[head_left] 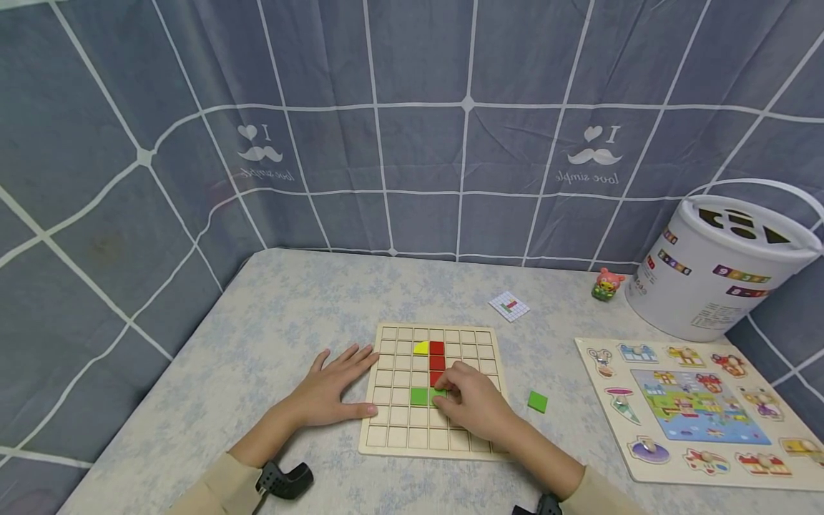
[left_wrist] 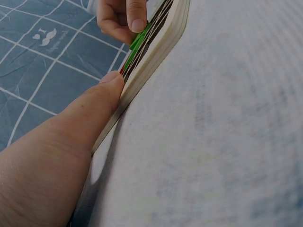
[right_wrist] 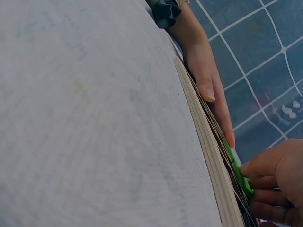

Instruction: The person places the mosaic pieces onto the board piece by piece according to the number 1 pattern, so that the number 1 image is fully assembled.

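Observation:
A wooden grid board point(head_left: 393, 436) lies on the table. On it are a yellow quarter-round tile point(head_left: 421, 347), a column of red square tiles point(head_left: 437, 363) and a green square tile point(head_left: 419, 396). My right hand point(head_left: 476, 402) pinches a second green tile point(head_left: 438, 393) between thumb and fingertips, in the cell right of the first green one and just below the red column. Its fingers partly cover that tile. With fingers spread, my left hand point(head_left: 331, 390) rests at the board's left edge, its thumb point(left_wrist: 111, 90) touching the rim.
A loose green square tile point(head_left: 537, 402) lies right of the board. Behind it are a small pattern card point(head_left: 509, 306) and a pink-and-green figurine point(head_left: 607, 285). At the right stand a white lidded bucket point(head_left: 714, 279) and a picture peg puzzle point(head_left: 644, 468).

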Tool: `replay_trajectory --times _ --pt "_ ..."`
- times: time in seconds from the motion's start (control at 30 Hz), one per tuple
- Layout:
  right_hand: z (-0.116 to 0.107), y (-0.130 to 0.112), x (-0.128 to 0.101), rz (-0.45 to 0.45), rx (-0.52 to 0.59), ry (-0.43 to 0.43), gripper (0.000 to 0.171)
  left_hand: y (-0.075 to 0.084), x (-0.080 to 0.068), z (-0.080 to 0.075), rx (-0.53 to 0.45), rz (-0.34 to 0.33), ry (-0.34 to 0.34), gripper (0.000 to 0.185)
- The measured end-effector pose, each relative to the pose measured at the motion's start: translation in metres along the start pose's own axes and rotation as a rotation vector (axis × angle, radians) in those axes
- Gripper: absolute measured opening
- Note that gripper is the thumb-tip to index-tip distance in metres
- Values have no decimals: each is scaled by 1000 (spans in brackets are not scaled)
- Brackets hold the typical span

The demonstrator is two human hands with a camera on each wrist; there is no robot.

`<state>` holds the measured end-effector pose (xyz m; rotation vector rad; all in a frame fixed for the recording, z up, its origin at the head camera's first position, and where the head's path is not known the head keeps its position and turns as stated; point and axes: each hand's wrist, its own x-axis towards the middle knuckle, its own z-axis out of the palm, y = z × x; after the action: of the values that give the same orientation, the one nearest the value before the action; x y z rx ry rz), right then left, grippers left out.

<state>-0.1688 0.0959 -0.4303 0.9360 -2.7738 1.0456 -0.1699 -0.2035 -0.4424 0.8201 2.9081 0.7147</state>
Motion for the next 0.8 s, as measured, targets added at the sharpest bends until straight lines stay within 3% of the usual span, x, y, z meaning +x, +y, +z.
replay_trajectory --times 0.53,0.8 --pt "-2 0 0 -6 16 -1 5 1 0 -1 -8 -1 -4 90" --pt "-6 6 -2 -21 104 -26 5 1 0 -1 -12 5 0 90"
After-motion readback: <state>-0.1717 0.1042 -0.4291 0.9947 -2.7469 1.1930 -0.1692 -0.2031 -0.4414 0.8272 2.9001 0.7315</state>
